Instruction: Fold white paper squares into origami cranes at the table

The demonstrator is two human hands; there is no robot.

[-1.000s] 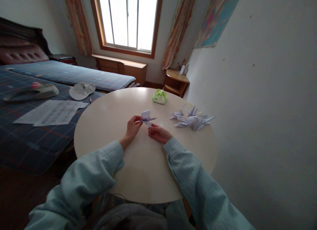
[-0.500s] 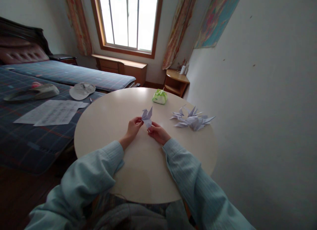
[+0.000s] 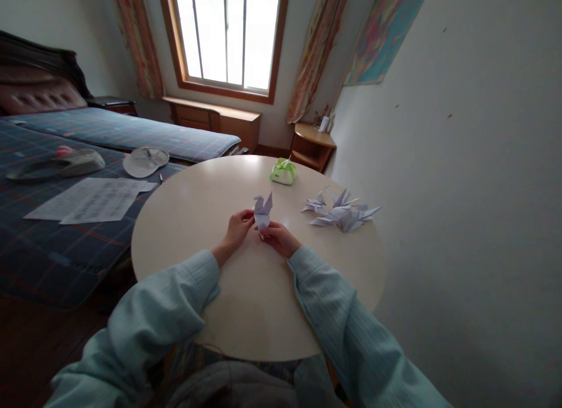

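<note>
A white origami crane [image 3: 262, 212] stands upright between my two hands, above the middle of the round table [image 3: 259, 297]. Its folded head points left and its tail rises on the right. My left hand [image 3: 238, 226] pinches the crane's left side. Lower down on the right, my right hand [image 3: 280, 237] grips it with thumb and fingers closed. Parts of the fingertips are hidden behind the paper. To the right on the tabletop lies a pile of folded paper cranes [image 3: 345, 212], overlapping one another.
A green and white tissue pack [image 3: 283, 172] sits near the table's far edge. Left of the table, a bed [image 3: 79, 250] holds printed sheets [image 3: 94, 200], a white cap [image 3: 146, 161] and a grey bag [image 3: 83, 162]. A wall [image 3: 461, 220] rises at the right.
The crane has turned slightly and stands more upright, a little to the right and lower. My right hand has shifted slightly left; the left hand has barely moved.
</note>
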